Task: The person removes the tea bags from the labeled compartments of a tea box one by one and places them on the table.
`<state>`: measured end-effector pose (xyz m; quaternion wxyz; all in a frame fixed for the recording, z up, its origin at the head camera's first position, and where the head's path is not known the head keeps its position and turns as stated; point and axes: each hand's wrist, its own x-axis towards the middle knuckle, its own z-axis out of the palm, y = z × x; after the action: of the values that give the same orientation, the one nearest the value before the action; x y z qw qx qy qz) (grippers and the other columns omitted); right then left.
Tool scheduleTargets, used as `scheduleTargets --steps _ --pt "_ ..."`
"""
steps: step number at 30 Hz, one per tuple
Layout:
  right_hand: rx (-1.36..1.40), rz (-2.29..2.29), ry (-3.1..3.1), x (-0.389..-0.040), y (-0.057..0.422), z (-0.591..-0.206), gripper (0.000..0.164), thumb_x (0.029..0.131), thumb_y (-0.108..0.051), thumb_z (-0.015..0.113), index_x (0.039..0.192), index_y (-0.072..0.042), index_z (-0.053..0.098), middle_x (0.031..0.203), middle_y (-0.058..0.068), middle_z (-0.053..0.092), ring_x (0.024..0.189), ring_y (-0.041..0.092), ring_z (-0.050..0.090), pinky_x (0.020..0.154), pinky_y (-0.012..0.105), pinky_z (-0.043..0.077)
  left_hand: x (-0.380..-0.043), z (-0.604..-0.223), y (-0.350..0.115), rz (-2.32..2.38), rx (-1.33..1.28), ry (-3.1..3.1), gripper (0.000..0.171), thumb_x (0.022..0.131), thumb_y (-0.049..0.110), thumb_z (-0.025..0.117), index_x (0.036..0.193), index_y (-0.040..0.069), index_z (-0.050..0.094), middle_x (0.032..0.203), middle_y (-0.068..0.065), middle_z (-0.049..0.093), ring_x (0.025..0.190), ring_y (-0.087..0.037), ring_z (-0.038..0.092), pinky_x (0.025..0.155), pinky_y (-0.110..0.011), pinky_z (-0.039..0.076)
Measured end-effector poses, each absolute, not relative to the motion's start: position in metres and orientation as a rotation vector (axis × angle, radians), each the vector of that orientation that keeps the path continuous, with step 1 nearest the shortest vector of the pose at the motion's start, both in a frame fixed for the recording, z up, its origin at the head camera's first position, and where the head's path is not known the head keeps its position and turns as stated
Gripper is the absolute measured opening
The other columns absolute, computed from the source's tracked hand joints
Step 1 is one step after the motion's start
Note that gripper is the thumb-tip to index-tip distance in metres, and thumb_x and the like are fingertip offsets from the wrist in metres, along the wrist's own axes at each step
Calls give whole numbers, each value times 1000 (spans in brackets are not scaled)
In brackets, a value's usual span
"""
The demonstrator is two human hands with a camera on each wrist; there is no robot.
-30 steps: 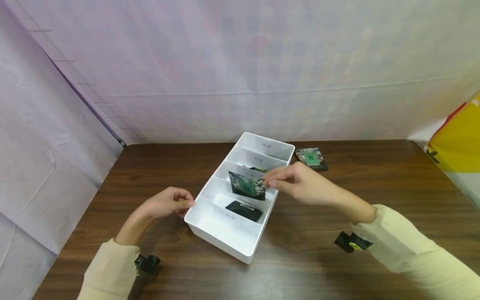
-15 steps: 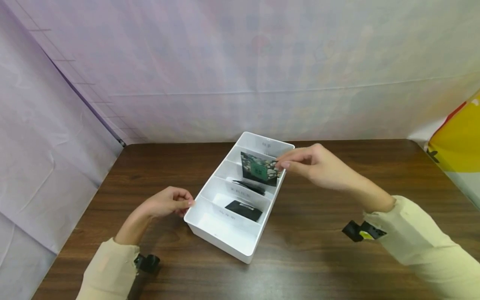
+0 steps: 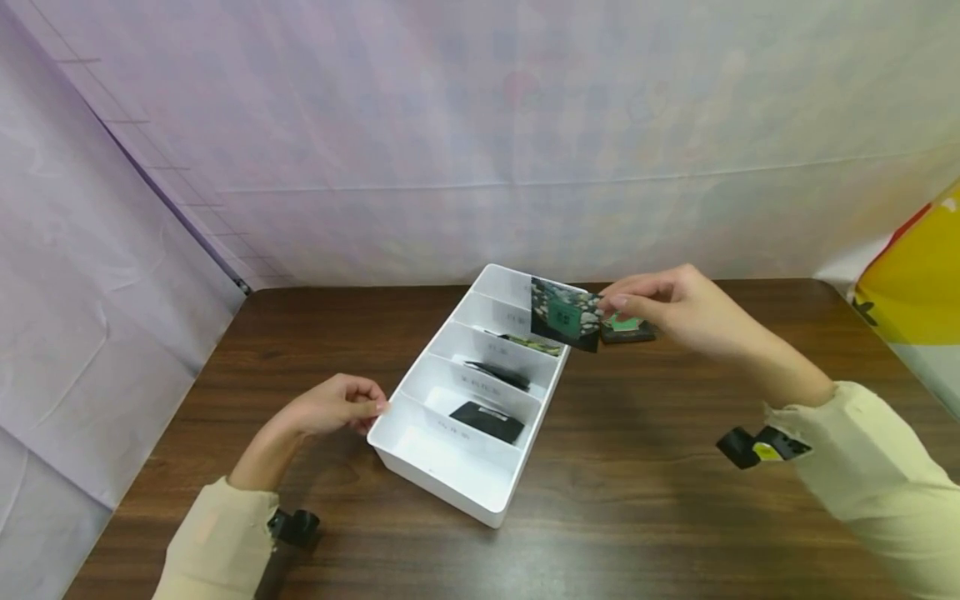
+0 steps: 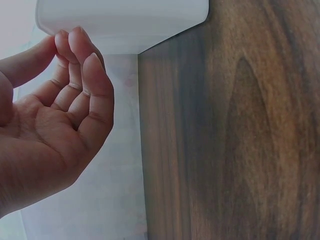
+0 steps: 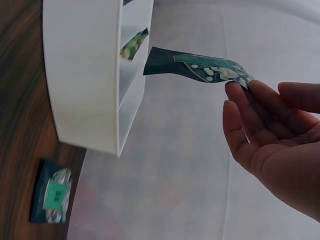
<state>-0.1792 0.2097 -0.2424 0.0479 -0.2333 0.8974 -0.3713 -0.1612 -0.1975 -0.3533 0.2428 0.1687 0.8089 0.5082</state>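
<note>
My right hand (image 3: 693,312) pinches a flat dark sachet (image 3: 561,315) by its right edge, between thumb and fingers. The sachet has a green label and a white floral or pebble pattern. It is held upright over the far right rim of a white divided box (image 3: 435,487). In the right wrist view the same sachet (image 5: 200,67) sticks out from the fingertips, apart from the box. My left hand (image 3: 333,406) is at the box's near left rim; in the left wrist view the thumb and fingertips (image 4: 77,37) meet there and appear to pinch the edge.
A similar green-labelled sachet (image 3: 628,332) lies on the wooden table (image 3: 637,517), right of the box. Separate compartments hold a black packet (image 3: 487,421), a dark packet (image 3: 498,375) and a yellow-green packet (image 3: 532,343). A pale curtain (image 3: 450,125) hangs behind.
My right hand has carried the sachet from over the middle compartments up and right to the far right rim. My left hand and the box have stayed put.
</note>
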Motion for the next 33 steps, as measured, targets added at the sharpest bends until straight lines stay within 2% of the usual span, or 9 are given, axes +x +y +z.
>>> scheduleTargets --steps 2,4,6,14,19,24,26,30,33 --pt "-696 -1125 2741 -181 216 -244 27 95 -23 49 108 -5 66 108 9 64 68 8 53 58 27 42 -161 -353 -198 1390 463 2209 14 90 -1 51 88 -15 53 67 -4 53 60 -12 51 56 -27 46" --pt "-671 -1134 2747 -181 222 -245 28 95 -23 49 108 -5 66 106 10 64 84 7 57 65 22 45 -161 -353 -198 1390 459 2209 14 90 -1 51 88 -15 53 67 -4 53 60 -12 51 56 -27 45" --pt "-623 -1144 2752 -182 229 -246 29 95 -25 49 109 -5 66 106 10 64 90 5 58 70 18 45 -161 -353 -198 1388 462 2209 14 90 -1 51 88 -15 53 68 -5 53 60 -12 51 56 -27 45" --pt "-431 -1174 2791 -184 256 -250 35 94 -29 50 111 -3 64 101 7 67 89 3 61 75 12 43 -160 -352 -198 1382 466 2211 14 90 -1 51 88 -15 53 67 -3 53 60 -12 51 56 -26 45" --pt "-321 -1125 2778 -186 277 -257 43 94 -37 46 116 -4 62 106 7 65 92 5 60 82 26 47 -160 -352 -197 1383 472 2207 15 90 -1 52 88 -15 53 68 -3 53 61 -12 52 57 -27 47" --pt "-287 -1089 2752 -187 298 -269 44 96 -36 44 118 -2 60 109 9 64 91 2 59 89 43 42 -160 -352 -197 1374 483 2214 15 89 -1 52 88 -15 53 68 -4 53 61 -12 52 57 -27 46" --pt "-301 -1086 2745 -187 305 -275 43 97 -34 43 117 0 59 108 10 64 90 3 60 87 41 44 -160 -352 -197 1378 484 2212 15 89 -1 51 88 -16 53 68 -4 53 61 -12 52 57 -26 46" --pt "-273 -1105 2733 -188 319 -286 46 96 -36 43 117 1 59 105 10 65 89 6 62 78 23 47 -159 -351 -197 1387 477 2209 15 89 -1 52 88 -16 53 68 -4 53 60 -12 51 56 -26 45" --pt "-215 -1124 2723 -190 330 -294 49 95 -40 42 117 1 59 104 8 66 90 8 62 76 17 45 -159 -351 -196 1387 473 2209 15 89 -1 52 88 -15 53 67 -4 52 60 -12 51 56 -26 45"
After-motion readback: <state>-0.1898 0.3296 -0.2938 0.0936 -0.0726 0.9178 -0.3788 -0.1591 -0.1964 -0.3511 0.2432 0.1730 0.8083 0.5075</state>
